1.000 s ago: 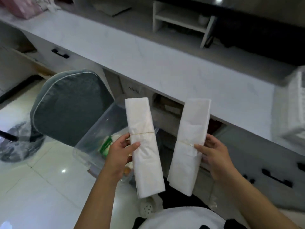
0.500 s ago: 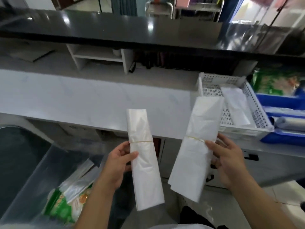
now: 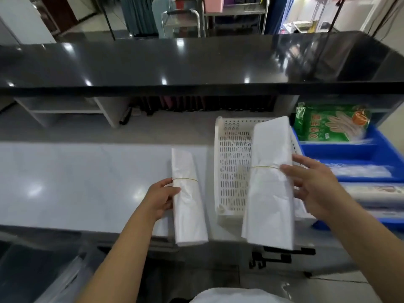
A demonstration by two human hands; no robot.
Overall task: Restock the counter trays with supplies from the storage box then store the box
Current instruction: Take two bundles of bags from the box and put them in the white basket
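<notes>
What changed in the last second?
Both bundles rose from lower down to over the counter: the right bundle now hangs over the white tray, the left bundle just left of it. Unchanged: the left hand and right hand each grip their banded bundle; nothing let go.

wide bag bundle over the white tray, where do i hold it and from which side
Grip the wide bag bundle at its middle, where the yellow rubber band cinches the stack, coming in from the right long edge as the right hand does. The ends are loose film and would likely sag or fan apart; the banded waist looks firmest.
</notes>
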